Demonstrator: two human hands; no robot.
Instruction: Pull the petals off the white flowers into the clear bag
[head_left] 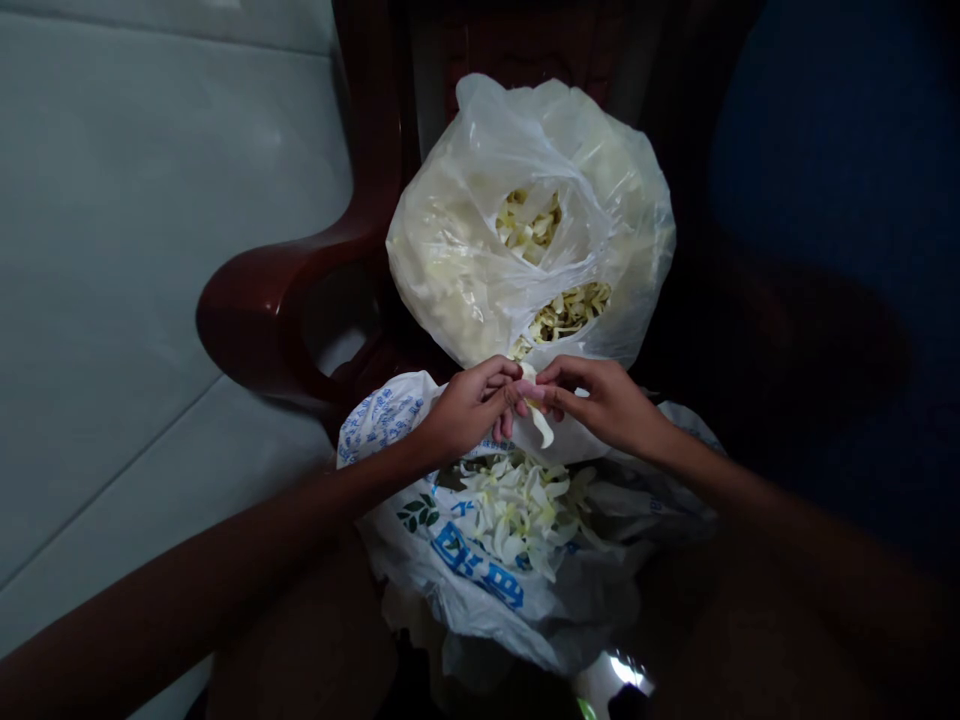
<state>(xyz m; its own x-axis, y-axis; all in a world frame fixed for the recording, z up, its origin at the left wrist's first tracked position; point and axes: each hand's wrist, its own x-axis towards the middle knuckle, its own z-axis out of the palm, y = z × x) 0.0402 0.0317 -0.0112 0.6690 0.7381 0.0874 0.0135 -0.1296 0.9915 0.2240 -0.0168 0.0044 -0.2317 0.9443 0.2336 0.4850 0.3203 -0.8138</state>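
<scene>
Between my fingertips is a white flower (541, 427), one long petal hanging down. My left hand (480, 402) pinches it from the left, and my right hand (596, 398) pinches it from the right, the fingers of both nearly touching. Just below them lies a printed white plastic bag (480, 590), spread open with a pile of white flowers (517, 505) on it. Beyond my hands stands a large translucent plastic bag (450, 250). Pale yellowish petals (529, 222) show through two openings in its top.
Both bags rest on a dark red wooden chair, whose curved armrest (255, 300) sticks out on the left. Pale floor tiles (150, 200) lie beyond it. The right side is dark, with a deep blue area (832, 180).
</scene>
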